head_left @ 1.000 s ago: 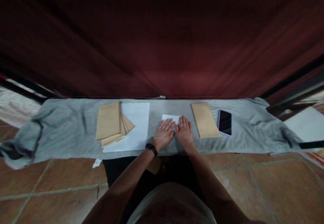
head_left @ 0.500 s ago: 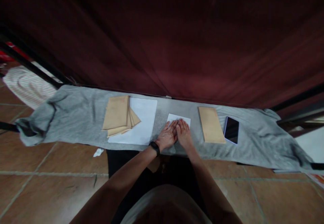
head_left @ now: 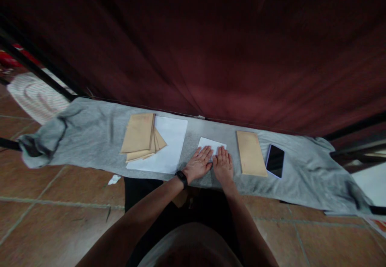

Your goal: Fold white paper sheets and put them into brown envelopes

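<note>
My left hand and my right hand lie flat side by side, fingers stretched out, pressing on a small folded white paper on the grey cloth. Only the paper's far edge shows beyond my fingertips. A black band sits on my left wrist. To the left lies a white sheet with a fanned stack of brown envelopes on it. To the right of my hands a single brown envelope lies flat, and a dark phone lies beside it.
A dark red curtain hangs right behind the cloth-covered surface. The floor is brown tile, with a small white scrap on it near the cloth's front edge. Black metal bars cross at far left and far right.
My hands drew together over the white paper, then spread slightly apart again, still flat on it. The camera view shifted and tilted; the papers and phone stayed put.
</note>
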Available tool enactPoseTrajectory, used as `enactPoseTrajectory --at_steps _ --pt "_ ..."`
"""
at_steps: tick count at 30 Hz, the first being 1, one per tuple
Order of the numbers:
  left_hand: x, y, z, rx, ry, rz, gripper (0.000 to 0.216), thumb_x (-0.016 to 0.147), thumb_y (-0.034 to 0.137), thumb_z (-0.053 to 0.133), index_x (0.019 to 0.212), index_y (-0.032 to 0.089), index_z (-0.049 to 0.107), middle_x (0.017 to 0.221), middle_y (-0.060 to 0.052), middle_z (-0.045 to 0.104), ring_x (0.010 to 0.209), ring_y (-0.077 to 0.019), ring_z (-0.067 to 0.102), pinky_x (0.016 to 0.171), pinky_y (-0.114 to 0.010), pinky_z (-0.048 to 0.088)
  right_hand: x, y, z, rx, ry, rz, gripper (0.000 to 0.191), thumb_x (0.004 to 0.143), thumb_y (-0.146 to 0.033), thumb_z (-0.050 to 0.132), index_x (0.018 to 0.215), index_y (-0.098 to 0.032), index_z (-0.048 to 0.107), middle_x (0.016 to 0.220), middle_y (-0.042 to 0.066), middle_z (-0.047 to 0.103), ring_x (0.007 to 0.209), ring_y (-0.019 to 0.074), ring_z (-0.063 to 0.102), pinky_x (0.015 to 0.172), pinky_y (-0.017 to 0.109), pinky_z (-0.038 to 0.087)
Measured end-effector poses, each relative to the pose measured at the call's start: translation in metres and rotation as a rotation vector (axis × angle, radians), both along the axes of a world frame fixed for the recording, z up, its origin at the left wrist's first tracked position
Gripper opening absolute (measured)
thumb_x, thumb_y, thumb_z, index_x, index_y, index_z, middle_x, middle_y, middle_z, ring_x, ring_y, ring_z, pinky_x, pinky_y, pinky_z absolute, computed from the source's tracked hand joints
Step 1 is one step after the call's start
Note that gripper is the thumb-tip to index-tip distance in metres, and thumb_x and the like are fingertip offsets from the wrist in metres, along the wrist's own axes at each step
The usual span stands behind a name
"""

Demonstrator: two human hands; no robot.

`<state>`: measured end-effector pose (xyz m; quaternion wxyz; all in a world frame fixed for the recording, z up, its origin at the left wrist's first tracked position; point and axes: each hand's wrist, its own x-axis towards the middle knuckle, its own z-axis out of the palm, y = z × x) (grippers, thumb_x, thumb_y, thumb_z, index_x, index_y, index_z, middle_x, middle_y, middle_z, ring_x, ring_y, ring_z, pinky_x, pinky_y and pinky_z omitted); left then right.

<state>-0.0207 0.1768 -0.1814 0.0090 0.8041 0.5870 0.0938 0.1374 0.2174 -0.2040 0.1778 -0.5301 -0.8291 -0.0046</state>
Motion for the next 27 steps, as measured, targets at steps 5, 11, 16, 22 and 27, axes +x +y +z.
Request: enactPoseTrajectory --at_steps 5,11,16,22,27 --pt "0.001 -0.005 -0.004 0.046 -0.062 0.145 0.06 0.103 0.043 0.033 0.152 0.009 0.034 0.162 -0.016 0.03 0.152 -0.0229 0.021 0.125 -0.043 0.019 0.01 -0.003 -0.001 0.071 0.01 -0.013 0.055 0.105 -0.032 0.032 0.154 -0.006 0.034 0.155 0.021 0.041 0.143 0.0287 0.039 0.116 0.05 0.031" --pt "0.016 0.004 -0.007 0.083 -0.058 0.264 0.06 0.102 0.04 0.034 0.149 0.004 0.037 0.157 -0.02 0.038 0.151 -0.0277 0.026 0.125 -0.049 0.017 0.016 -0.003 -0.001 0.109 0.015 0.021 0.055 0.105 -0.033 0.031 0.154 -0.008 0.034 0.152 0.022 0.045 0.141 0.0303 0.042 0.114 0.052 0.032" --pt "0.027 0.031 -0.005 0.06 -0.068 0.186 0.055 0.102 0.033 0.032 0.15 0.008 0.036 0.158 -0.018 0.037 0.15 -0.0258 0.027 0.125 -0.049 0.016 0.016 -0.004 0.0 0.059 0.004 0.015 0.054 0.105 -0.031 0.029 0.154 -0.007 0.035 0.154 0.022 0.042 0.143 0.0303 0.039 0.115 0.053 0.031" --pt "0.019 0.044 -0.006 0.023 -0.079 0.143 0.055 0.102 0.036 0.034 0.153 0.015 0.035 0.162 -0.014 0.03 0.152 -0.0247 0.022 0.125 -0.049 0.012 0.016 -0.003 -0.004 0.058 0.02 0.009 0.056 0.106 -0.034 0.026 0.154 -0.009 0.035 0.155 0.021 0.041 0.143 0.0312 0.04 0.115 0.054 0.032" --pt "0.003 0.043 -0.009 0.024 -0.079 0.204 0.06 0.101 0.046 0.039 0.153 0.016 0.036 0.162 -0.013 0.031 0.152 -0.026 0.023 0.125 -0.05 0.009 0.018 -0.001 -0.004 0.055 0.027 0.011 0.057 0.105 -0.036 0.025 0.155 -0.008 0.033 0.153 0.021 0.044 0.141 0.0311 0.041 0.114 0.052 0.031"
